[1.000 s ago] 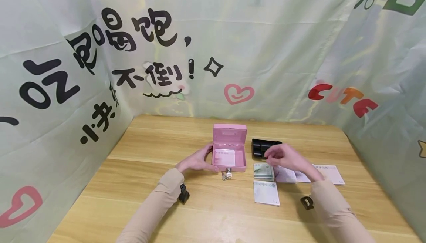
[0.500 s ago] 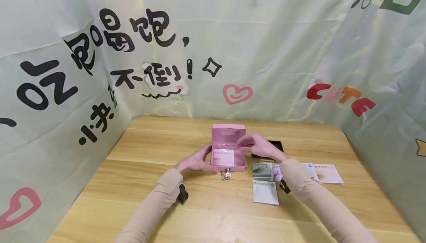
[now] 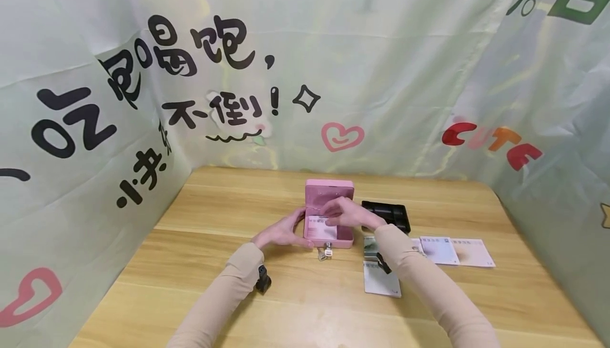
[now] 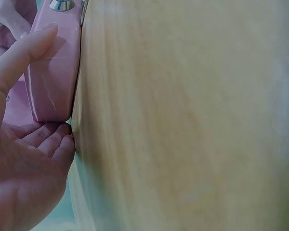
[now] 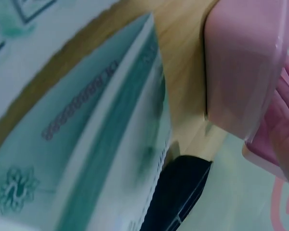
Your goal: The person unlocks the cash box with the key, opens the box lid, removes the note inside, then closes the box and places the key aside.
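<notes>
**Both your hands at the pink box (image 3: 343, 243)**

Your left hand (image 3: 281, 230): fingers grip the box's left end, thumb on the front wall. Your right hand (image 3: 350, 213): fingers bent over the banknotes inside (image 3: 318, 230); cannot tell whether they pinch one. Box lies open between your two sets of fingers, lid up, padlock (image 3: 328, 250) at front. Wood-grain table (image 3: 295, 300): loose notes (image 3: 438, 250) and black tray (image 3: 397, 215) to your right. Printed cloth (image 3: 405, 72) behind and both sides.
</notes>
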Tool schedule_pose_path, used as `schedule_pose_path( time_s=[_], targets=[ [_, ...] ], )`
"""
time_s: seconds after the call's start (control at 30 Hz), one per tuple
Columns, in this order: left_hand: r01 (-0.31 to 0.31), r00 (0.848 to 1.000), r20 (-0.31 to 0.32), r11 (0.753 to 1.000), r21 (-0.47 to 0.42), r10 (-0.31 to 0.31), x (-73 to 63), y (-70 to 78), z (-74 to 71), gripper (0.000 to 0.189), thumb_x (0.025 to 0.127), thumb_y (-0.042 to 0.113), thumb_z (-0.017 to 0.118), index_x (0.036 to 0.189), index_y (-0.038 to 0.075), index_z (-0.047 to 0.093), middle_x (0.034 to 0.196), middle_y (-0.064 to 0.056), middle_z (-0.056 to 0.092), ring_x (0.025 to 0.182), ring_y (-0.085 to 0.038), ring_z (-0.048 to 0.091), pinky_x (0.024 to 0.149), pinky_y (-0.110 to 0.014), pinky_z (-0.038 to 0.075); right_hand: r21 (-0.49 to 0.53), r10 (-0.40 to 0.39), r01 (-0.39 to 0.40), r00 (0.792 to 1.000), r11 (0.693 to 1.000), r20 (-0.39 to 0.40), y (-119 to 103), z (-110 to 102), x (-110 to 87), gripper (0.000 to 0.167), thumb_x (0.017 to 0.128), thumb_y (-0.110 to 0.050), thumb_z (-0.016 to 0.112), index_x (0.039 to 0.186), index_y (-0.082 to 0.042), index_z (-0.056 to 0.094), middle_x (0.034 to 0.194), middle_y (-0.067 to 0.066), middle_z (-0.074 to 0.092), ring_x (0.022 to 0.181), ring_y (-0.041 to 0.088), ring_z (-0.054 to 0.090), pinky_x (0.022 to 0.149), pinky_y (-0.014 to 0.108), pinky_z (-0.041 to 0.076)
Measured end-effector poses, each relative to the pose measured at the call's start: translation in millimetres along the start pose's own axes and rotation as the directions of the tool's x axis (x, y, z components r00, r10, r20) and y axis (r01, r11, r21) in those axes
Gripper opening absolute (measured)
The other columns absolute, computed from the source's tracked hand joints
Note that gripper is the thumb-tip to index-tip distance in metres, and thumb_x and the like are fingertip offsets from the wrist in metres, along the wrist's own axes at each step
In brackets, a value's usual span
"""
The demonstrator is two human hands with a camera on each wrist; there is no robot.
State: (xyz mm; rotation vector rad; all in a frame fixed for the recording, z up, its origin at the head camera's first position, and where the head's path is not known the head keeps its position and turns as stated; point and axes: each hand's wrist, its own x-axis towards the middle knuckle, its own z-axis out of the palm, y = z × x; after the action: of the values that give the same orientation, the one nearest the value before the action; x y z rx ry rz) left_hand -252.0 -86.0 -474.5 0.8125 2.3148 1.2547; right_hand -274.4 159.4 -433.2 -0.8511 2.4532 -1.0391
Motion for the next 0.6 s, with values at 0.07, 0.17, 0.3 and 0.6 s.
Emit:
schedule_pose_path(
  time_s=[0.07,0.17,0.3,0.6],
  targets=[
    [0.002,1.0,-0.002,1.0,-0.004,-0.002,0.0,0.5,0.4,0.11,0.079,0.018,0.085,0.16,0.003,0.012,0.166,-0.022,0.024,0.154,-0.037,0.024,0.129,-0.056,0.019,0.001,0.013,-0.013,1.0,1.0,0.014,0.0,2.4,1.3,0.029,0.092,-0.006,0.069,0.119,0.003,0.067,0.122,0.019,0.072,0.118,0.034,0.067,0.104,0.044,0.057],
    [0.008,1.0,-0.004,1.0,-0.006,-0.008,0.6,0.7,0.4,0.11,0.079,0.018,0.085,0.16,0.004,0.012,0.166,-0.021,0.023,0.155,-0.037,0.024,0.129,-0.055,0.019,0.006,0.044,-0.044,0.999,0.999,0.019,-0.8,4.6,2.4,0.027,0.092,-0.005,0.07,0.119,0.0,0.068,0.124,0.017,0.071,0.121,0.034,0.066,0.107,0.046,0.055],
    [0.014,1.0,-0.007,1.0,0.001,-0.014,1.2,-1.4,1.5,0.111,0.078,0.019,0.086,0.16,0.004,0.012,0.166,-0.021,0.023,0.154,-0.037,0.025,0.129,-0.056,0.02,0.002,0.037,-0.037,0.999,0.999,0.024,-0.1,6.8,2.9,0.027,0.09,-0.003,0.071,0.117,0.0,0.069,0.124,0.018,0.071,0.121,0.035,0.066,0.107,0.046,0.055],
    [0.032,0.999,-0.007,0.999,-0.002,-0.032,-1.9,3.8,1.4,0.109,0.079,0.018,0.084,0.16,0.003,0.013,0.166,-0.023,0.023,0.154,-0.038,0.024,0.129,-0.055,0.02,-0.011,0.013,-0.012,1.0,1.0,0.027,0.5,6.5,4.2,0.026,0.09,-0.002,0.071,0.116,0.002,0.069,0.12,0.018,0.073,0.117,0.033,0.068,0.103,0.043,0.058]
  ],
)
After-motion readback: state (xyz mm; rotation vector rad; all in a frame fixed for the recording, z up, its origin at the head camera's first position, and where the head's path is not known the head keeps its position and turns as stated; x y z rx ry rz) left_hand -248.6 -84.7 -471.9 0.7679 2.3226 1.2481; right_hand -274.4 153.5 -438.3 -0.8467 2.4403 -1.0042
